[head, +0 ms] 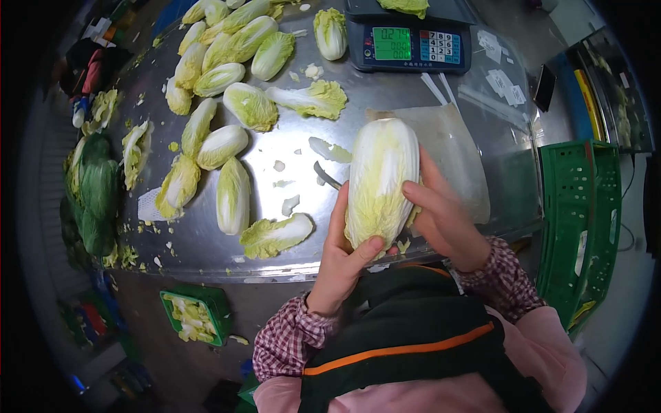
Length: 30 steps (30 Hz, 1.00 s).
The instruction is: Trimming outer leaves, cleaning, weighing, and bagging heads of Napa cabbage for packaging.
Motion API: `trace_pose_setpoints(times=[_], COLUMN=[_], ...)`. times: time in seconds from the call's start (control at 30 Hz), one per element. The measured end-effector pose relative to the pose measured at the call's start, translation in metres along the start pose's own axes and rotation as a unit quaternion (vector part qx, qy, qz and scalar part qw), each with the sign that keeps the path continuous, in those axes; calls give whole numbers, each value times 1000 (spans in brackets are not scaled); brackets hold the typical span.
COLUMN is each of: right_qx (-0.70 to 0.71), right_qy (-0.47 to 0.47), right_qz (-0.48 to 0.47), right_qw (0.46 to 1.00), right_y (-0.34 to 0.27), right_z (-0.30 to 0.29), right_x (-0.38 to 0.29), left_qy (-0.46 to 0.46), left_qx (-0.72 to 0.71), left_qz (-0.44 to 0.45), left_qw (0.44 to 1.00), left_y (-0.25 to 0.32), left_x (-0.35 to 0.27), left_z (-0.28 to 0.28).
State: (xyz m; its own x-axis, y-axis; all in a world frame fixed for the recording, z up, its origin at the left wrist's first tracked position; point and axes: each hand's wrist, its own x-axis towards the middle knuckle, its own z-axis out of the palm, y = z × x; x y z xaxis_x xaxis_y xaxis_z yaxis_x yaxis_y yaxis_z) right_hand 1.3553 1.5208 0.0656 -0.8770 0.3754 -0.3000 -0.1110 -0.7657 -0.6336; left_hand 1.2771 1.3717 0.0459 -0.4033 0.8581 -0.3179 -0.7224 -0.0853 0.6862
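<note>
A large napa cabbage [383, 180] is held between my two hands above the near edge of a steel table [289, 170]. My left hand [343, 248] grips its lower left side, the thumb lying across the leafy end. On the right side my right hand [444, 214] presses with its thumb. A curved knife blade [326, 175] sticks out to the left of the cabbage; its handle is hidden. Under and beyond my right hand lies a translucent plastic bag [457, 155]. Loose leaf pieces, including a pale one [330, 150], lie left of the cabbage.
Several napa cabbages [249, 107] cover the table's left half. A digital scale [410, 46] stands at the far side, a leaf on it. Green crates [578, 232] stand at right; a green bin [219, 315] of trimmings is on the floor. Another person [93, 72] is at far left.
</note>
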Motion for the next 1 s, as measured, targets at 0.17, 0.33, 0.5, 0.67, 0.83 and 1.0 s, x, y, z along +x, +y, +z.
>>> trace_pose_setpoints(times=[0.17,0.33,0.5,0.67,0.83,1.0], right_qx=[-66,-72,-18,-383,-611,-703], right_qy=[-10,-8,94,164,226,327], right_qz=[-36,-13,-17,-182,-251,-170], right_qw=[997,997,995,891,715,609], right_y=[-32,-28,-93,-219,-298,-302], right_z=[-21,-69,-132,-152,-199,-173], right_x=[-12,-14,14,137,290,309], left_qy=[-7,19,-4,73,78,101], left_qx=[-41,602,511,577,605,618], left_qz=[-46,205,18,-79,-200,110], left_qw=[998,772,860,810,767,772], left_y=[-2,-25,-51,-87,-110,-70], left_x=[18,38,17,-22,3,32], left_z=[28,57,45,37,39,19])
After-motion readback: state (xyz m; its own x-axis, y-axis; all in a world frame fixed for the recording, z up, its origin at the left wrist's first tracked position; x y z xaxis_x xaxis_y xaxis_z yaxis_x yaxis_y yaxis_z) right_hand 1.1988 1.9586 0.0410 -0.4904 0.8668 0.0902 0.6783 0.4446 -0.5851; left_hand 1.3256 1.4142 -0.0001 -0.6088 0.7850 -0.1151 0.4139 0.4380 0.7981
